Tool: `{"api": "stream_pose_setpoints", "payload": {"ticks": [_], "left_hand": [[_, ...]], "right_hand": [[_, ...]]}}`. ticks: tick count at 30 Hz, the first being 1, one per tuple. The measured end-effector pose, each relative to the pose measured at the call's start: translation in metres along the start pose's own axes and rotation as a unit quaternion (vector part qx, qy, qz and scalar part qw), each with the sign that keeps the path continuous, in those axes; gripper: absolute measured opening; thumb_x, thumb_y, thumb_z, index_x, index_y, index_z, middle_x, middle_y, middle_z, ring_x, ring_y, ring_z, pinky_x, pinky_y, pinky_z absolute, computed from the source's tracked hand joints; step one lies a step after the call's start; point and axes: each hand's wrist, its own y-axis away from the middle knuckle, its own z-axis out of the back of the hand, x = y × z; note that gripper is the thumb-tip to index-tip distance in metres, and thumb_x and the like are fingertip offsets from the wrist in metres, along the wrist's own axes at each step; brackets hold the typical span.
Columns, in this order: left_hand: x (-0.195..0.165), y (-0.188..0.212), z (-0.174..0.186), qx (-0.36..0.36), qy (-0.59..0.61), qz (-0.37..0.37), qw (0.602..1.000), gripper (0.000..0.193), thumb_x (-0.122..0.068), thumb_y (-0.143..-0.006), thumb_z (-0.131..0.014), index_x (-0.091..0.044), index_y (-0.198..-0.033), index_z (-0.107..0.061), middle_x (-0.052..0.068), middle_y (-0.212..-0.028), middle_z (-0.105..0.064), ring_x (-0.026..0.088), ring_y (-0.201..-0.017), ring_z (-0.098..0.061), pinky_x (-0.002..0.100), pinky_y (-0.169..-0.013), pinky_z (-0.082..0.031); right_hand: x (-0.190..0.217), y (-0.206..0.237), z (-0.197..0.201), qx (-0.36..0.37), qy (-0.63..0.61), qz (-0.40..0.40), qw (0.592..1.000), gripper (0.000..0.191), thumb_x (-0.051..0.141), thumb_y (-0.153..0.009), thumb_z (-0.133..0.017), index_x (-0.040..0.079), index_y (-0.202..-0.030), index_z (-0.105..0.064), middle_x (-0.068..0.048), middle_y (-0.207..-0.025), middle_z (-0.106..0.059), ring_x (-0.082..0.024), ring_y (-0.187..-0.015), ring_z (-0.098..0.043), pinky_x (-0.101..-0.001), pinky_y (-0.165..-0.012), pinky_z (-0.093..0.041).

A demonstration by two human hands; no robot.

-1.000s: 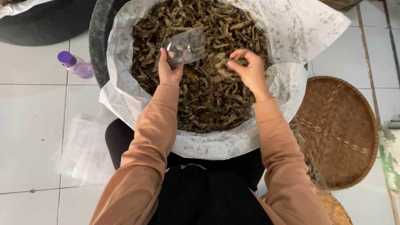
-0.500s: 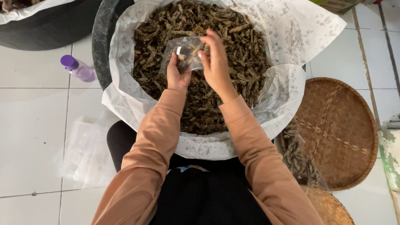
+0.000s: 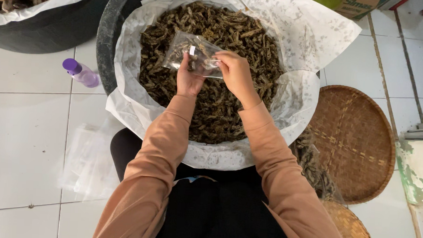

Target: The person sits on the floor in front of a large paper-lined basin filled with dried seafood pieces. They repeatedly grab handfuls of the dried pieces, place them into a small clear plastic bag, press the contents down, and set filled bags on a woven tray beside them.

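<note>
Hands meet over the paper-lined basin (image 3: 128,58) of dried strips: left hand (image 3: 188,79) and right hand (image 3: 236,73) both grip a small clear bag (image 3: 191,54), partly filled, above a heap barely reduced.

Glossy clear plastic pouch (image 3: 195,54); matt, rough dried pieces (image 3: 211,114); crinkled white paper liner (image 3: 293,96); woven tray (image 3: 355,142); smooth tiled floor (image 3: 25,139).

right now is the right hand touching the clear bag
Touching. The head view shows the right hand with its fingers pinching the edge of the clear bag, no gap between them; the left hand holds the bag from below.
</note>
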Motion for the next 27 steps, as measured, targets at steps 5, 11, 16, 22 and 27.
{"api": "stream_pose_setpoints", "payload": {"ticks": [5, 11, 16, 22, 27], "left_hand": [[-0.005, 0.012, -0.021, 0.088, 0.021, 0.004, 0.996, 0.048, -0.044, -0.108, -0.056, -0.007, -0.138, -0.053, 0.014, -0.131, -0.061, 0.032, -0.123, -0.058, 0.053, -0.109, -0.049], [-0.009, 0.014, -0.027, 0.039, 0.017, -0.023, 0.999, 0.06, -0.052, -0.099, -0.056, -0.005, -0.137, -0.053, 0.016, -0.129, -0.063, 0.033, -0.122, -0.061, 0.051, -0.106, -0.052], [-0.001, -0.001, -0.005, 0.084, -0.02, -0.01, 0.996, 0.055, -0.04, -0.1, -0.069, -0.004, -0.139, -0.055, 0.014, -0.132, -0.064, 0.029, -0.123, -0.061, 0.048, -0.107, -0.05], [-0.02, -0.024, 0.02, -0.021, 0.014, -0.088, 0.996, 0.046, -0.019, -0.093, -0.076, -0.007, -0.133, -0.058, 0.01, -0.132, -0.064, 0.027, -0.121, -0.064, 0.047, -0.109, -0.054], [-0.03, -0.015, 0.011, 0.041, 0.021, -0.101, 0.994, 0.049, -0.034, -0.097, -0.071, -0.004, -0.135, -0.057, 0.011, -0.134, -0.063, 0.029, -0.123, -0.061, 0.048, -0.109, -0.052]], "right_hand": [[0.011, 0.002, -0.002, 0.026, -0.1, 0.122, 0.987, 0.022, -0.002, -0.096, -0.07, 0.004, -0.117, -0.075, -0.011, -0.121, -0.073, -0.02, -0.091, -0.074, -0.0296, -0.078, -0.062], [0.021, 0.011, -0.014, -0.093, 0.05, 0.176, 0.979, 0.018, -0.003, -0.091, -0.072, 0.003, -0.108, -0.074, -0.014, -0.114, -0.068, -0.025, -0.1, -0.073, -0.0323, -0.084, -0.063], [0.013, 0.006, -0.004, 0.014, -0.012, 0.161, 0.987, 0.025, -0.001, -0.093, -0.075, 0.003, -0.117, -0.073, -0.01, -0.121, -0.073, -0.029, -0.115, -0.069, -0.0363, -0.094, -0.057], [-0.03, 0.003, -0.001, 0.034, -0.135, -0.021, 0.99, 0.019, 0.012, -0.101, -0.072, 0.011, -0.12, -0.071, -0.012, -0.129, -0.071, -0.027, -0.116, -0.072, -0.0372, -0.103, -0.062], [-0.064, 0.06, -0.064, 0.409, 0.218, -0.004, 0.886, 0.099, 0.027, -0.064, -0.102, 0.01, -0.146, -0.048, -0.035, -0.151, -0.03, -0.056, -0.123, -0.049, -0.0585, -0.098, -0.046]]}}
